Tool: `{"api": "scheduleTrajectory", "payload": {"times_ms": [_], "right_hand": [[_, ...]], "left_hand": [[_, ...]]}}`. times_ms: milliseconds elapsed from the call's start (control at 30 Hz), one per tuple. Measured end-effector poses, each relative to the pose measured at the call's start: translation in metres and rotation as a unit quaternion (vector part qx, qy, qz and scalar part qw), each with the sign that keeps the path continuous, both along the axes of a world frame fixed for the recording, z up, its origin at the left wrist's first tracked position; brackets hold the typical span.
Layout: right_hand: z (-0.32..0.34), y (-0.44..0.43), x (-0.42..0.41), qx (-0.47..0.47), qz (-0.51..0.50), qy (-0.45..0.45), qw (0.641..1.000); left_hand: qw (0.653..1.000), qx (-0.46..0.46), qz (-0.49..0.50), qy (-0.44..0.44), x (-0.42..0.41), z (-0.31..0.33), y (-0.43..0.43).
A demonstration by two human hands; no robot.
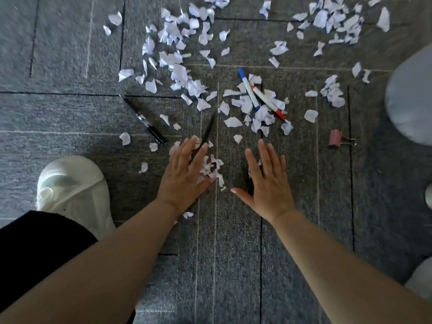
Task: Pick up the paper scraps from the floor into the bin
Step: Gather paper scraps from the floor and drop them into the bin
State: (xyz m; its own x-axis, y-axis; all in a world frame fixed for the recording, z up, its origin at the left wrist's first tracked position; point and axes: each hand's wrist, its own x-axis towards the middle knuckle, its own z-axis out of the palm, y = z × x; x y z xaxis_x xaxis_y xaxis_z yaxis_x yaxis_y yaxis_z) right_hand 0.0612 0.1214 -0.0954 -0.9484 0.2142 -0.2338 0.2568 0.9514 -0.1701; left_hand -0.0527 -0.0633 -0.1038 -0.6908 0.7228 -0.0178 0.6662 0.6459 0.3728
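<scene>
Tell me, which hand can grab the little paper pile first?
Probably the left hand: its straight fingers overlap the pile of scraps. The right hand is over mostly bare carpet, farther from that pile.

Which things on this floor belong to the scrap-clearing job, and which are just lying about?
Belong to the job:
paper scraps
left hand and right hand, fingers straight, down among the nearest scraps

Just lying about:
blue marker
red marker
black pen
pink binder clip

Crumpled white paper scraps [177,73], rough matt grey carpet [233,253], glossy plastic markers [249,88]
</scene>
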Motion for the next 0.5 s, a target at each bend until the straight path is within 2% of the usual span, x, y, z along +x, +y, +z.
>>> {"api": "scheduleTrajectory", "payload": {"times_ms": [133,367,500], "right_hand": [[0.002,0.013,-0.017,-0.008,-0.02,0.009,1.0],[0.009,0.033,-0.067,-0.01,0.035,-0.017,0.999],[0.021,0.043,-0.101,-0.021,0.064,-0.037,0.997]], "left_hand": [[0.998,0.053,-0.023,-0.017,-0.024,0.013,0.01],[0.997,-0.069,0.016,-0.016,0.004,0.004,-0.023],[0.994,-0.1,0.042,-0.014,-0.008,0.005,-0.014]]}}
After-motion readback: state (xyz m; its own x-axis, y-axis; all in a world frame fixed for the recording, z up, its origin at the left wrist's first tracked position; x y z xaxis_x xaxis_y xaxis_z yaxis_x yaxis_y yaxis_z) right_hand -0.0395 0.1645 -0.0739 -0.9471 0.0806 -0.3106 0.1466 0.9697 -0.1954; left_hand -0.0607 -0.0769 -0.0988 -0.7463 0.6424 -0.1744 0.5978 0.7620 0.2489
